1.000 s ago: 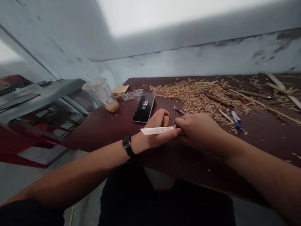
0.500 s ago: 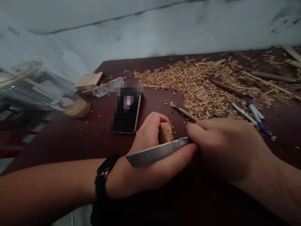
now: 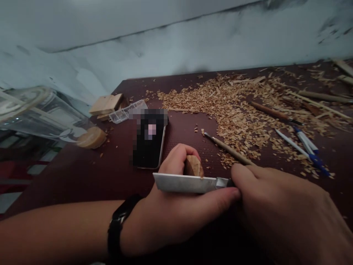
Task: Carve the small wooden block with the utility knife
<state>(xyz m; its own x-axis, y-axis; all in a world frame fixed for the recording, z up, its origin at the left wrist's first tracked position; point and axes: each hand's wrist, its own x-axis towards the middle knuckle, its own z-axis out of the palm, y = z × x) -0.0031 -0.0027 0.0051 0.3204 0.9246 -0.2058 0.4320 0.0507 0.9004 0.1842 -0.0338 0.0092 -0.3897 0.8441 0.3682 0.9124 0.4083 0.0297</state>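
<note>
My left hand is closed round a small piece of wood, whose cut, faceted end shows past my fingers. Its thumb stretches right, with the tip touching my right hand near the knife's handle. In my right hand is a knife with a straight, flat grey blade. The blade lies across my left palm, its upper edge against the near side of the wood, where a tiny chip clings. Most of the knife's handle is hidden in my fist.
Wood shavings cover the table's back and right. Gouges, another carving tool and pens lie on the right. A phone, a clear plastic case, wood blocks and a plastic cup are on the left.
The knife blade has turned from slanting down-left to nearly level, and its edge has met the wood. My right hand has shifted right and down. The whole view has tilted slightly upward.
</note>
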